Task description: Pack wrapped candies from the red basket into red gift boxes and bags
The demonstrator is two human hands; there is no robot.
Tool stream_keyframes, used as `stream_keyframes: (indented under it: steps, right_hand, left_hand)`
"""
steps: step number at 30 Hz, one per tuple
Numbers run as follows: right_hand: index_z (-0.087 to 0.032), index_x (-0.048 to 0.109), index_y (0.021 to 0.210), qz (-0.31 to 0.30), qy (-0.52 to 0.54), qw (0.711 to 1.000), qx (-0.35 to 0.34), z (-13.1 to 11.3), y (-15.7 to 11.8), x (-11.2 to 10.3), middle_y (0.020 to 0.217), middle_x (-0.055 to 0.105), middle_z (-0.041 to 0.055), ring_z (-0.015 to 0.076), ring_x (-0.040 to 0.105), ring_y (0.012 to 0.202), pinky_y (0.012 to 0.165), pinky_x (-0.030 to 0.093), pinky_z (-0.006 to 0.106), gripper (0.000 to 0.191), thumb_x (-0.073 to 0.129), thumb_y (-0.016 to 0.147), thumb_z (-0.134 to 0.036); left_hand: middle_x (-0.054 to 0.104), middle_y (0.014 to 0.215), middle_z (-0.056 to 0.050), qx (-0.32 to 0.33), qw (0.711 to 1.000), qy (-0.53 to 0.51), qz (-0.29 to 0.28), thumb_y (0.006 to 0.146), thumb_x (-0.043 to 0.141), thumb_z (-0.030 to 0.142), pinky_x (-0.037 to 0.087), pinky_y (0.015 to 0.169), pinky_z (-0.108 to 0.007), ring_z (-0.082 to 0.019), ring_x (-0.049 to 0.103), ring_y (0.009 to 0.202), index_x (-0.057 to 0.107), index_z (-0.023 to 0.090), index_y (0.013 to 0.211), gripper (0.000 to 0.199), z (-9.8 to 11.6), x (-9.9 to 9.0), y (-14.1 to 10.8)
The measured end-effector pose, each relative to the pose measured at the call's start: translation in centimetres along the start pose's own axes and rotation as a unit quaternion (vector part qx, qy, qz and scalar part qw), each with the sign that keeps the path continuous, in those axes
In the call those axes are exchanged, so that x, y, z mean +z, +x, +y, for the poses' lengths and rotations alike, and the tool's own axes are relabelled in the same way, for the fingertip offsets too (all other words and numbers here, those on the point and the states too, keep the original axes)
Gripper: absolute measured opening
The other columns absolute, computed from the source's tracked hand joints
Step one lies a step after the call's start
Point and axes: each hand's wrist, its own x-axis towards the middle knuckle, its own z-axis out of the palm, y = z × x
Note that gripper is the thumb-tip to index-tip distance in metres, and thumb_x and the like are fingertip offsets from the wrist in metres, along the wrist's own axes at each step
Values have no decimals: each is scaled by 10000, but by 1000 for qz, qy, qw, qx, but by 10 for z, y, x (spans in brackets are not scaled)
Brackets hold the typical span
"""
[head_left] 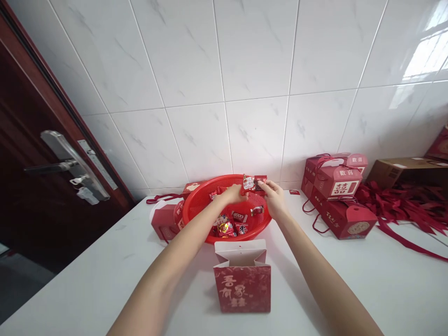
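A red plastic basket (pixel 196 201) stands near the wall with several wrapped sweets (pixel 226 227) inside. Over its back right part, my right hand (pixel 274 196) pinches a red candy packet (pixel 255 183). My left hand (pixel 236 193) is at the packet's left end, fingers bent and closed; what they hold, if anything, is hidden. Nearer to me an open red gift box (pixel 245 289) stands upright with its top flaps apart, in front of the basket.
Closed red boxes (pixel 345 186) are stacked at the right, beside dark red ribbons (pixel 395 200) and a cardboard box (pixel 402 169). Another red box (pixel 166 219) is left of the basket. A tiled wall bounds the back; a door (pixel 31 140) stands left.
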Motion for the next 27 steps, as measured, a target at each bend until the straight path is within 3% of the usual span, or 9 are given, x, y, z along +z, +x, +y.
stream_keyframes:
  steps: [4, 8, 11, 15, 20, 27]
  right_hand:
    - [-199, 664, 721, 7, 4, 1000, 15, -4, 0, -1, 734, 682, -6, 131, 624, 658, 647, 546, 266, 385, 865, 552, -479]
    - [-196, 640, 704, -10, -4, 999, 39, -10, -4, 2, 721, 664, -12, 142, 631, 692, 675, 600, 298, 416, 878, 525, -487]
    - [-186, 646, 698, -37, -22, 997, 56, -17, -12, 9, 737, 675, 6, 169, 650, 733, 668, 622, 322, 437, 897, 501, -485]
    - [-176, 674, 726, -117, -81, 987, 78, -29, -30, 23, 779, 679, 27, 193, 666, 767, 633, 627, 317, 446, 892, 542, -518]
    - [-185, 636, 692, -173, -114, 975, 85, -44, -51, 36, 719, 593, -10, 184, 673, 707, 553, 590, 279, 448, 854, 597, -565]
    - [-173, 696, 790, -175, -110, 975, 79, -49, -55, 35, 765, 620, 6, 159, 623, 770, 692, 628, 307, 450, 826, 650, -581]
  left_hand:
    - [695, 788, -16, -16, 1000, -5, -14, 864, 702, 305, 540, 633, -284, -177, 668, 714, 666, 139, 869, 170, 7, -33, -12]
    - [744, 949, -40, -3, 997, -64, 49, 873, 618, 417, 560, 718, -296, -201, 713, 861, 619, 190, 1107, 327, 7, -50, -53]
    - [750, 1051, -62, 45, 979, -162, 111, 780, 699, 454, 565, 853, -341, -227, 705, 983, 654, 193, 1072, 394, 13, -48, -81]
    - [754, 1061, -59, 87, 958, -235, 138, 742, 760, 421, 576, 868, -359, -233, 709, 969, 711, 202, 1002, 343, 26, -39, -100]
    - [735, 1030, -65, 153, 944, -221, 189, 789, 742, 317, 572, 866, -334, -222, 695, 988, 763, 205, 987, 228, 33, -32, -106]
    - [718, 1069, -70, 191, 936, -190, 227, 817, 730, 288, 569, 912, -329, -215, 681, 1031, 778, 213, 1039, 239, 36, -28, -113]
